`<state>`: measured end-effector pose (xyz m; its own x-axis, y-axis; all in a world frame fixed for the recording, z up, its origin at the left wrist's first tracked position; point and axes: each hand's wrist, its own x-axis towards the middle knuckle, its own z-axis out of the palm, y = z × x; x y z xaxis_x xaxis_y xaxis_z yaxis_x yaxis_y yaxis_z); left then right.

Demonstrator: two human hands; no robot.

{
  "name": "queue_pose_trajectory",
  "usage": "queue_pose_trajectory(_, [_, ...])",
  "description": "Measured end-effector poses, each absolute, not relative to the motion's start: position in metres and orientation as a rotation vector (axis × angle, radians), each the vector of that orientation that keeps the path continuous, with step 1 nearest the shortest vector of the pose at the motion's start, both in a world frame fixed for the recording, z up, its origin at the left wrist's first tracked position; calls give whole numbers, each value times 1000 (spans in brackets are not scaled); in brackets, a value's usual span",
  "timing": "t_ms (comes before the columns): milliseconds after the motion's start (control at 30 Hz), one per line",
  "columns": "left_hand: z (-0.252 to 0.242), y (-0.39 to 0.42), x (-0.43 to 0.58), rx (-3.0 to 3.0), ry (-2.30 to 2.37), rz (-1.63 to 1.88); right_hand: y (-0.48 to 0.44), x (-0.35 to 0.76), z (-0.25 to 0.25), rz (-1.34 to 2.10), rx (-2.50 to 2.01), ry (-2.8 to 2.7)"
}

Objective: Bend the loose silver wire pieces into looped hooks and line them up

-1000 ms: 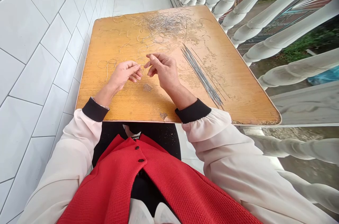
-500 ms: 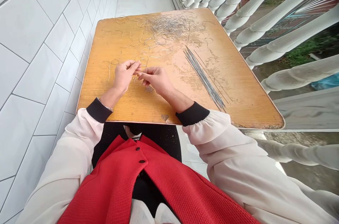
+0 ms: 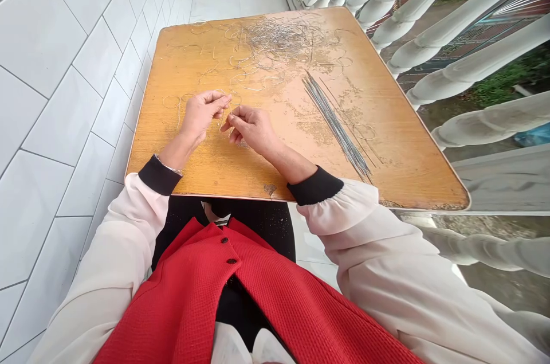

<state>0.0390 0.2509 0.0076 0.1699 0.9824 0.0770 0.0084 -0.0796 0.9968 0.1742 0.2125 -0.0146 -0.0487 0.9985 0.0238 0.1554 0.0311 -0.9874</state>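
Observation:
Over the near left part of the wooden table [image 3: 258,175], my left hand [image 3: 201,116] is closed in a pinch on a piece of thin wire [image 3: 222,118]. My right hand [image 3: 253,128] is just beside it, thumb and forefinger pinched at the same spot; the wire is too fine to follow fully between the fingers. Left of my left hand lies a looped wire [image 3: 179,112]. To the right of my right hand rests a bundle of straight grey wires [image 3: 337,126], slanting across the tabletop.
A tangled heap of thin wire [image 3: 279,36] covers the far part of the table, with loose bent pieces around it. A white tiled wall [image 3: 97,60] runs along the left. White balusters [image 3: 455,74] line the right side.
My hands have drawn slightly apart, leaving a small gap between the fingertips. The view has shifted a little; the wire heap and bundle lie as before.

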Motion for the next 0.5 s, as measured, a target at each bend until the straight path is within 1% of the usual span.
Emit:
queue_pose_trajectory(67, [9, 253, 36, 1298, 1061, 1133, 212, 174, -15, 1164, -1272, -1355])
queue_pose_trajectory(133, [11, 254, 33, 1250, 1066, 1135, 212, 175, -18, 1109, -1269, -1396])
queue_pose_trajectory(333, [18, 252, 30, 1207, 1088, 1121, 212, 182, -31, 699, -1277, -1696])
queue_pose_trajectory(500, [20, 251, 28, 1215, 1081, 1122, 209, 187, -31, 397, -1352, -1937])
